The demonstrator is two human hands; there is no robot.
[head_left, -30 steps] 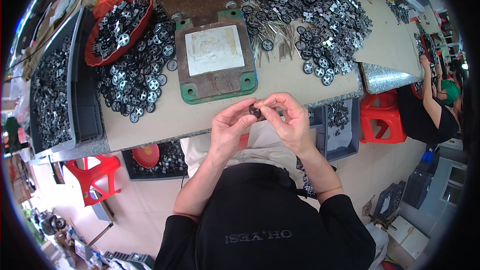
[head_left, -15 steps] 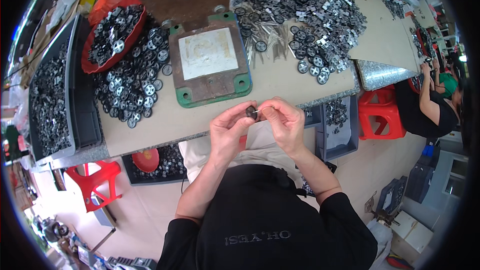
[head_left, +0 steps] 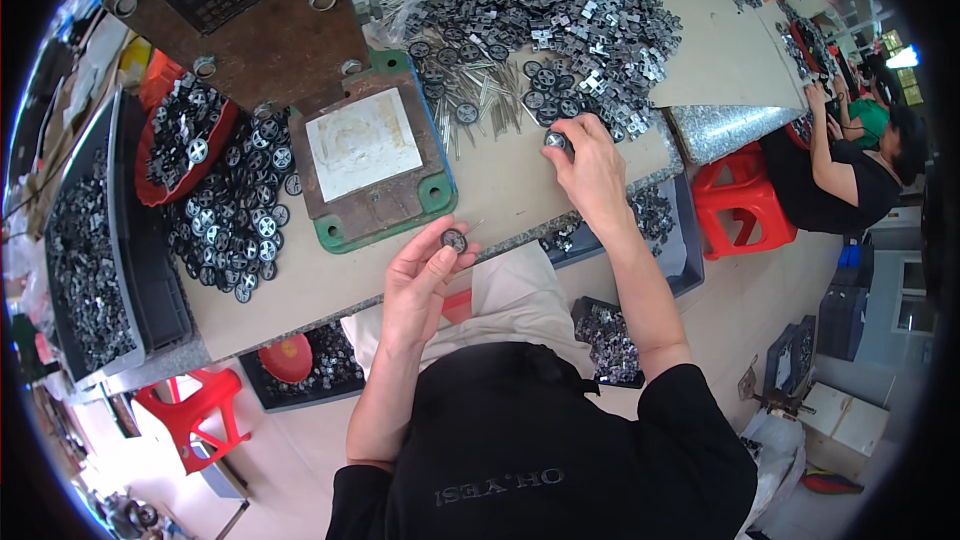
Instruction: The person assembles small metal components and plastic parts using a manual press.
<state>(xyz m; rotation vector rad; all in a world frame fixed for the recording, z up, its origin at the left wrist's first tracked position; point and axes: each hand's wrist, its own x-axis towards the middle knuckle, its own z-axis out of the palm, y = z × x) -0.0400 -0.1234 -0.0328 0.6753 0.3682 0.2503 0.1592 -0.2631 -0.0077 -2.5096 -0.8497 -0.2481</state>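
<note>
Head view: red basket (head_left: 160,195) of round metal discs (head_left: 185,135).

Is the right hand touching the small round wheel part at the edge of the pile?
Touching. The head view shows the right hand with its fingertips closed around the round wheel part on the table, no gap visible.

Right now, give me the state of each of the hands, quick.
Left hand: closed on a small round black wheel, pinched at the fingertips.
Right hand: closed on another small wheel at the table's parts pile.
</note>
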